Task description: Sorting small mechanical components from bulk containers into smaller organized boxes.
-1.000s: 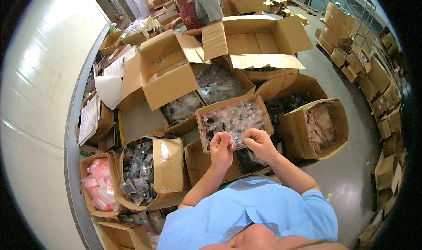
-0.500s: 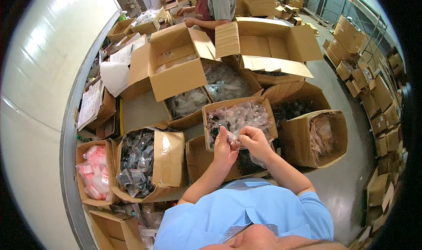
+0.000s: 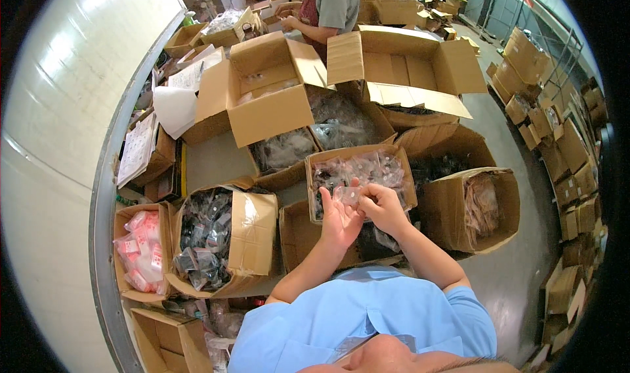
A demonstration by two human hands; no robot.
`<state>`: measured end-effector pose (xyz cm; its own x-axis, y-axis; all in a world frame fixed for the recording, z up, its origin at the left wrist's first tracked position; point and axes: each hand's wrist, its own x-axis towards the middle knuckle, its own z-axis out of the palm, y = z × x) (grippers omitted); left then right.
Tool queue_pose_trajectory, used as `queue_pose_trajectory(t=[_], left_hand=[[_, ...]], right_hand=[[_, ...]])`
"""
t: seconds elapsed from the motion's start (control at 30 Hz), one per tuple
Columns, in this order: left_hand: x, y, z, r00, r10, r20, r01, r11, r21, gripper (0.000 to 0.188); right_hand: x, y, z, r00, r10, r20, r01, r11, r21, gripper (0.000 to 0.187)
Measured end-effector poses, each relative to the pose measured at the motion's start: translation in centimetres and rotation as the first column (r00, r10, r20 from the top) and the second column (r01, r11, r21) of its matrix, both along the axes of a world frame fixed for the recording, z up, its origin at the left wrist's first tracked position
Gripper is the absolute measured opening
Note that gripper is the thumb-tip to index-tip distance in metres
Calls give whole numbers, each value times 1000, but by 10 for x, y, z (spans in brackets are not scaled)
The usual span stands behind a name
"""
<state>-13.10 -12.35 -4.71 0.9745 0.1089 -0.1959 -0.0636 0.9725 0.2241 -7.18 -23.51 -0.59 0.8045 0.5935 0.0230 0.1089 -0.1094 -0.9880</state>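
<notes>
A small clear plastic bag (image 3: 345,194) is pinched between the thumb and fingers of my right hand (image 3: 384,210). Its free end lies over the fingers of my left hand (image 3: 339,223), which is turned palm up with the thumb stretched apart. What the bag contains is too small to make out. Both hands are above the near edge of a shallow cardboard box (image 3: 411,188) filled with similar clear bags (image 3: 377,167), some showing dark pieces inside.
On the left, one carton holds dark bagged parts (image 3: 207,232) and another holds red-and-white packets (image 3: 141,251). Two open cartons (image 3: 272,114) (image 3: 420,68) stand beyond the shallow box. A co-worker (image 3: 328,12) stands at the far side. Stacked cartons (image 3: 571,150) line the right.
My left hand has opened from a closed grip, its thumb moving away from the fingers. The small bag now shows flat between my hands. The co-worker's hands have shifted slightly.
</notes>
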Motion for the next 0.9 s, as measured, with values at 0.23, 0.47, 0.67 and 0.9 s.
queue_pose_trajectory(t=[0.23,0.47,0.67,0.9], left_hand=[[3,-1,-20,993,22,116,-11,995,-97,36],[-6,9,6,988,116,101,-133,972,192,23],[-17,0,0,950,-224,218,116,900,421,20],[-42,-13,-16,915,-402,-21,336,732,593,15]], right_hand=[[-16,-23,-8,959,37,-280,-16,997,77,18],[-18,-77,-50,954,262,147,-68,666,-743,22],[-16,-75,-128,932,271,240,108,424,-899,31],[-25,-68,-128,723,336,604,328,602,-728,25]])
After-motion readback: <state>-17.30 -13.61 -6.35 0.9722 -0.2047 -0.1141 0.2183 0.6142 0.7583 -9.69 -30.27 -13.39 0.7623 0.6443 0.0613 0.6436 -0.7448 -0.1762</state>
